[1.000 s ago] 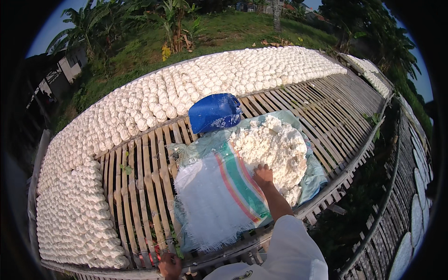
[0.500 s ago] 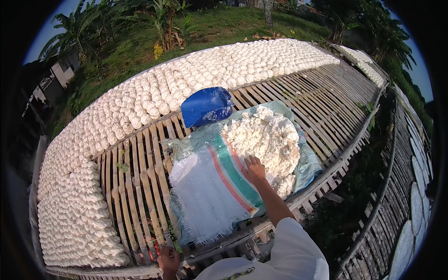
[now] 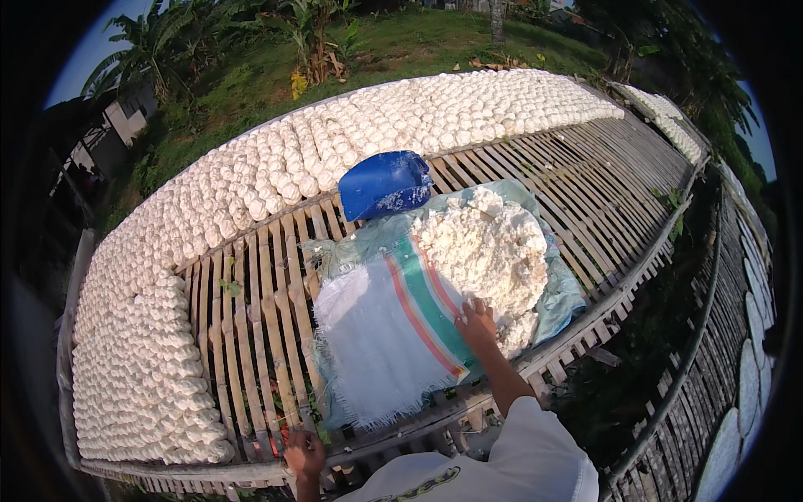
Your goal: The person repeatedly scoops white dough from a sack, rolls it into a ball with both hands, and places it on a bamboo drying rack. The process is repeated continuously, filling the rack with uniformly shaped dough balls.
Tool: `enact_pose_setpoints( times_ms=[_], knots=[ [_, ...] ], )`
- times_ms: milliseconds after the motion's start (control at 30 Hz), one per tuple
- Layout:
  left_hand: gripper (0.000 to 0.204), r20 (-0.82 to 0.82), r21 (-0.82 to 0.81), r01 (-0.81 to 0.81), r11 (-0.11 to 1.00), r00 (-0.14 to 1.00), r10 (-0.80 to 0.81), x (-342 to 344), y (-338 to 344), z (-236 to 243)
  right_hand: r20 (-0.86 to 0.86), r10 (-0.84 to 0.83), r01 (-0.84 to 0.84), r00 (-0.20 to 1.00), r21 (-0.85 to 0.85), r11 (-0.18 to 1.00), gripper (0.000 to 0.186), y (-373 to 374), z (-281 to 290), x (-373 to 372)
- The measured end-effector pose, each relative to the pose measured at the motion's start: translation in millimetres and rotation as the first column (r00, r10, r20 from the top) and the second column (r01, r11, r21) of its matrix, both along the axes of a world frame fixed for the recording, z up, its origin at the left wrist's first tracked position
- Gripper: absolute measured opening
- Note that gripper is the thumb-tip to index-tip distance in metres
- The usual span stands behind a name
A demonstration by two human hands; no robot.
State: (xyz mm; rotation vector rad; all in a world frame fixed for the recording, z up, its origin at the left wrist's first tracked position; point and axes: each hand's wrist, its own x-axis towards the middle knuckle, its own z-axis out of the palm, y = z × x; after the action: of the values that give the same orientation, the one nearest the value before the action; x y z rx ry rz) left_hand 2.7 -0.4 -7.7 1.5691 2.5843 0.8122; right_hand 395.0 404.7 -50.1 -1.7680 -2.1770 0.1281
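Observation:
A heap of crumbly white dough-like mass (image 3: pixel 489 251) lies on a pale blue-green plastic sheet (image 3: pixel 565 289). A white woven sack (image 3: pixel 368 343) with green and red stripes covers the sheet's left part. My right hand (image 3: pixel 478 325) reaches to the heap's near left edge, beside the striped end of the sack. Its fingers stretch forward and look apart; whether they touch the mass is hard to tell. My left hand (image 3: pixel 304 454) is at the rack's front edge, left of the sack, with its fingers curled. What it may hold is hidden.
Behind the sheet stands a blue plastic scoop-like container (image 3: pixel 385 186) smeared with white. Rows of small white lumps (image 3: pixel 251 180) cover the far and left parts of the bamboo-slat rack (image 3: pixel 242 335). Another rack (image 3: pixel 669 427) with flat pale sheets stands at right.
My right hand has shifted slightly toward me along the heap's edge beside the sack. The left hand stays by the front edge. The whole view has shifted a little.

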Motion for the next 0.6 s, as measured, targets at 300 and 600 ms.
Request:
enact_pose_setpoints(
  times_ms=[300, 600],
  knots=[
    [0.034, 0.761, 0.237, -0.067, 0.969, 0.632, -0.143, 72.3, 99.5, 39.2, -0.858, -0.119, -0.216, 0.5, -0.256, 0.942, 0.061, -6.8, 83.4, -34.2],
    [0.071, 0.653, 0.27, -0.259, 0.927, -0.658, -0.374, 121.9, 150.1, 88.9, -0.811, 0.403, -0.577, 0.424, 0.101, 0.811, 0.046, -183.2, 176.6, -143.8]
  ],
)
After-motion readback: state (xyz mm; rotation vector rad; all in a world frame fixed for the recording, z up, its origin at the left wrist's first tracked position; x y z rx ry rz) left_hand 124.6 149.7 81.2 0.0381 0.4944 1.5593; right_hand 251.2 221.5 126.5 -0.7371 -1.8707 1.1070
